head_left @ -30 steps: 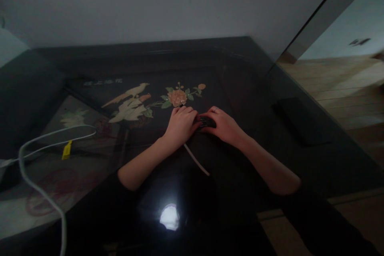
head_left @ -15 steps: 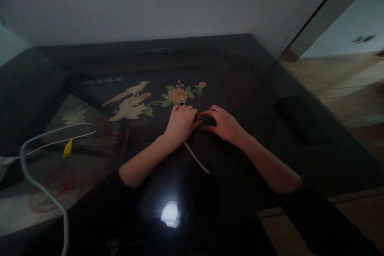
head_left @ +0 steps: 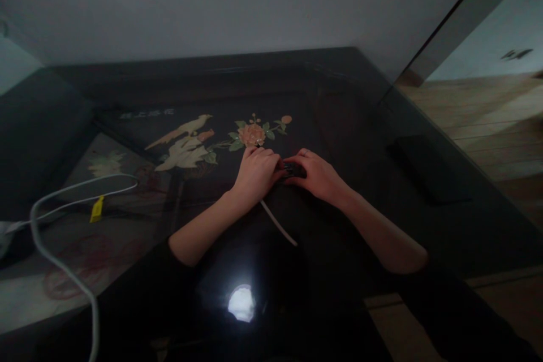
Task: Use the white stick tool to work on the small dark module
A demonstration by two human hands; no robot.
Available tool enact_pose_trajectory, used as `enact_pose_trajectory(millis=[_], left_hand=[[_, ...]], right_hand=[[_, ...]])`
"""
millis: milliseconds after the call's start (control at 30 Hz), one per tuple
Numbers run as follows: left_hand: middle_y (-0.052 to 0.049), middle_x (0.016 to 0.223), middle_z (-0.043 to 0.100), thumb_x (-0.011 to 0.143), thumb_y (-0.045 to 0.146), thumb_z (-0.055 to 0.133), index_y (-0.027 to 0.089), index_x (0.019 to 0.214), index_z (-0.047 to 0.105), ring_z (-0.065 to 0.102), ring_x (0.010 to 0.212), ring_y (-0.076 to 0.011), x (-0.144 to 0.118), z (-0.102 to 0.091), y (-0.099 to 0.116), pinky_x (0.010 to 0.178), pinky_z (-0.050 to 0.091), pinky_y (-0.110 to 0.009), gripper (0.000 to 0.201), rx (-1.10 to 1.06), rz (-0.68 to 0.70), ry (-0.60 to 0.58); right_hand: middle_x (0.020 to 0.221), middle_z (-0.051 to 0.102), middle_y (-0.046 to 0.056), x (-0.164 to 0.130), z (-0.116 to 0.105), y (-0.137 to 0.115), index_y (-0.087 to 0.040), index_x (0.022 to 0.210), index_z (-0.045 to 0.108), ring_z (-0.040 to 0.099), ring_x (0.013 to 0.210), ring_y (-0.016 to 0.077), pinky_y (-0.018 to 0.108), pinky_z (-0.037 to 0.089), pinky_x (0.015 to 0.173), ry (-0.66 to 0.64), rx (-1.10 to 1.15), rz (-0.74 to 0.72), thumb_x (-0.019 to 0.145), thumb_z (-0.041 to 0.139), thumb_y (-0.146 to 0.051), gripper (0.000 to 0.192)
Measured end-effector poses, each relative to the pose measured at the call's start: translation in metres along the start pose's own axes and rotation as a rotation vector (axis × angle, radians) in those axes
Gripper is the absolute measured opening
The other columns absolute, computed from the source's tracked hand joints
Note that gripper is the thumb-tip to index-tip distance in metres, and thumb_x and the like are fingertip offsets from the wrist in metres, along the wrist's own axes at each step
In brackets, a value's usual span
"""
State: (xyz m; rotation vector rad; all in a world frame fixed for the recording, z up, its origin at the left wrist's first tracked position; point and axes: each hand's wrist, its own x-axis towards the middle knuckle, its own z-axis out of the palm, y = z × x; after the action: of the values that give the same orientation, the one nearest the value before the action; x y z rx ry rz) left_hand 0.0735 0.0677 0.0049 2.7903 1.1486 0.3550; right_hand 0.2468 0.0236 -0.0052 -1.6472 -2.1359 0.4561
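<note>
Both of my hands meet over the black glossy tabletop [head_left: 335, 232]. Between them is a small black object [head_left: 293, 169], mostly covered by fingers, so its kind cannot be made out. My right hand [head_left: 317, 174] pinches its right side, with a ring on one finger. My left hand [head_left: 258, 172] is closed, its fingertips against the object's left end. From under the left hand a short pale cord-like piece [head_left: 278, 223] runs down and to the right.
A pale cable [head_left: 63, 266] with a yellow tag [head_left: 97, 209] loops at the left. A flat dark object [head_left: 426, 169] lies on the right. Bird and flower pictures [head_left: 252, 134] decorate the tabletop. A grey wall [head_left: 203, 5] stands behind; wooden floor [head_left: 479, 119] shows at right.
Hardly anything differs. My hands keep the same grip and place, and the whole view has shifted very slightly.
</note>
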Motion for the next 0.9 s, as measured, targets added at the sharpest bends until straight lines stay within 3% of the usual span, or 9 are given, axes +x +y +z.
enact_pose_trajectory(millis=[633,900], left_hand=[[-0.005,0.086,0.071,0.082,0.029,0.070,0.019,0.084,0.069,0.062,0.089,-0.0245,0.001,-0.007,0.005,0.086,0.035,-0.040,0.010,-0.051,-0.066,-0.015],[-0.003,0.081,0.070,0.079,0.028,0.072,0.019,0.079,0.071,0.062,0.080,-0.0201,0.007,-0.011,0.000,0.082,0.039,-0.036,0.009,-0.227,-0.148,0.004]], right_hand=[[0.106,0.062,0.011,-0.001,0.000,0.000,-0.018,0.112,0.068,0.061,0.100,0.0270,0.039,0.049,0.087,-0.007,-0.007,0.008,0.077,0.076,-0.030,0.038],[0.107,0.062,0.013,-0.002,-0.001,-0.002,-0.014,0.116,0.065,0.061,0.100,0.0280,0.041,0.048,0.087,0.002,0.014,0.018,0.076,0.077,-0.031,0.045]])
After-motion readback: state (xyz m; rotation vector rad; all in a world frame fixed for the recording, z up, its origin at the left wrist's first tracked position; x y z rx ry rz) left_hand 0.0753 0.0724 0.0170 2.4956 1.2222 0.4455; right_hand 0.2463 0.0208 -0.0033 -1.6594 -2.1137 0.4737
